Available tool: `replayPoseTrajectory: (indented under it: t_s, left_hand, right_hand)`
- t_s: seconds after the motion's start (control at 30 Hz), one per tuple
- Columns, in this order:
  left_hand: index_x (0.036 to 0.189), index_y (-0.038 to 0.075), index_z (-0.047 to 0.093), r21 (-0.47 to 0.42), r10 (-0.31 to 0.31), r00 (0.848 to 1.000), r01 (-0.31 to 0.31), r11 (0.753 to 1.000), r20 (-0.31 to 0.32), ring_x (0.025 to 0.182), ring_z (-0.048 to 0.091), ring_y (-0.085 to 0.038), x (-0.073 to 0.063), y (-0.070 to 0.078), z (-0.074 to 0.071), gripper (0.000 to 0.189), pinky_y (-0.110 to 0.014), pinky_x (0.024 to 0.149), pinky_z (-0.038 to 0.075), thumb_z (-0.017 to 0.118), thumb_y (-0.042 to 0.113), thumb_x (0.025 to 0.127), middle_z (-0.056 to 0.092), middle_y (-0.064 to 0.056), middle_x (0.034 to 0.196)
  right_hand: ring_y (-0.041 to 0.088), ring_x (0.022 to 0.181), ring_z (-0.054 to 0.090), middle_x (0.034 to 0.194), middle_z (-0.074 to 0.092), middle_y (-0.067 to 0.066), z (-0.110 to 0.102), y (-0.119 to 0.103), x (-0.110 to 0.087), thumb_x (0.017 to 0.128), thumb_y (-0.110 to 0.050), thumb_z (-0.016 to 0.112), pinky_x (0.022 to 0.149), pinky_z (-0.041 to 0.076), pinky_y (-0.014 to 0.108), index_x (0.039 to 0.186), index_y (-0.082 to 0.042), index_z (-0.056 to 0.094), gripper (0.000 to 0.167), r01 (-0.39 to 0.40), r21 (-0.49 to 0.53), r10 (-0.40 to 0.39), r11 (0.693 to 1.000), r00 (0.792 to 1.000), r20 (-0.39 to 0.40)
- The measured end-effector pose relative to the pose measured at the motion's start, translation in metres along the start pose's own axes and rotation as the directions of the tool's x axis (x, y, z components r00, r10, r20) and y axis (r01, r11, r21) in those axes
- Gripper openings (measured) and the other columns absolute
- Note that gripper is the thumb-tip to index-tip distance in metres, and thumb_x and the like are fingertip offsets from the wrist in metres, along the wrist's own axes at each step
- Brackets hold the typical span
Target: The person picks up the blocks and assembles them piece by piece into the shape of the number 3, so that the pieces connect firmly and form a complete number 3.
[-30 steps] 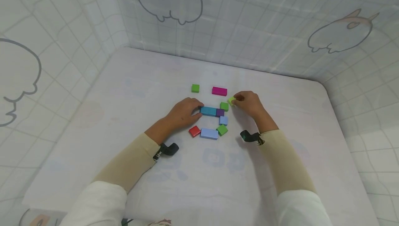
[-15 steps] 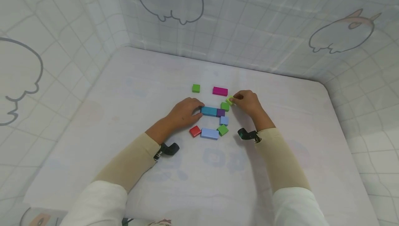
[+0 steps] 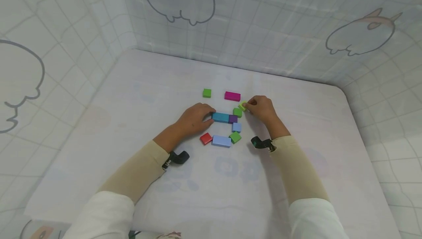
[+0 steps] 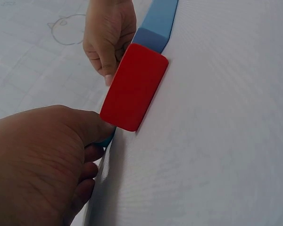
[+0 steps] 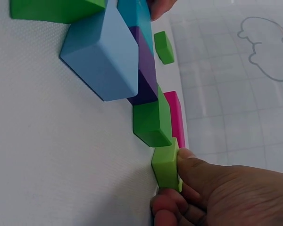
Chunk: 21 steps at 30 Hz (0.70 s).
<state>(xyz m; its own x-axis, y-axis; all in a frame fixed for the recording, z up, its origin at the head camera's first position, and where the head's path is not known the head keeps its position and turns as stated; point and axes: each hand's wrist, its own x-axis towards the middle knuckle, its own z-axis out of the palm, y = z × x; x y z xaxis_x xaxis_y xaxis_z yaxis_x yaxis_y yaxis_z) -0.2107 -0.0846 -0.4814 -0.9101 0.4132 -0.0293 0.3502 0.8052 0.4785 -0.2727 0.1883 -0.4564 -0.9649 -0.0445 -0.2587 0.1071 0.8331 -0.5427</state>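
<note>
My right hand (image 3: 263,110) pinches a yellow-green block (image 5: 166,165) between thumb and fingers, close by the corner of a green block (image 5: 153,120). My left hand (image 3: 194,120) grips the left end of a long teal block (image 3: 220,117), thumb on the near side and fingers on the far side. A small purple block (image 3: 232,118) sits against the teal block's right end. Just below it lies a small light blue block (image 3: 236,127). In the left wrist view a red block (image 4: 136,87) partly hides the teal one.
Nearer me, a long light blue block (image 3: 221,141) lies between the red block and a tilted green block (image 3: 235,137). Farther off are a magenta block (image 3: 232,96) and a lone green block (image 3: 207,93). A white cloth covers the table (image 3: 158,81); patterned curtains surround it.
My right hand has shifted slightly left with the yellow-green block, bringing it nearer the green block. My left hand stays on the teal block.
</note>
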Motion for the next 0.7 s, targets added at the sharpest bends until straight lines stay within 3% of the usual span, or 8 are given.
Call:
replayPoseTrajectory:
  t_s: [0.33,0.7]
  left_hand:
    - [0.136,0.018,0.059,-0.013,0.013,1.0,-0.013,1.0,-0.011,0.124,0.052,-0.016,0.0003,-0.0027,0.0026,0.045,-0.035,0.105,0.048,0.068,0.033,0.094,0.06,0.003,0.133]
    - [0.136,0.019,0.059,-0.012,0.008,1.0,-0.008,1.0,-0.009,0.125,0.052,-0.016,0.0008,-0.0046,0.004,0.045,-0.036,0.105,0.048,0.068,0.033,0.094,0.06,0.003,0.134]
  right_hand:
    - [0.023,0.083,0.059,0.092,0.068,0.009,0.0036,-0.0016,0.0004,0.094,-0.039,0.067,0.07,0.049,0.033,0.106,-0.006,0.067,0.035,-0.018,0.021,0.018,1.0,0.999,-0.026]
    - [0.027,0.098,0.058,0.111,0.065,0.012,0.001,-0.005,-0.0042,0.092,-0.037,0.071,0.084,0.054,0.04,0.114,-0.005,0.066,0.039,0.023,-0.053,-0.023,0.998,1.0,0.005]
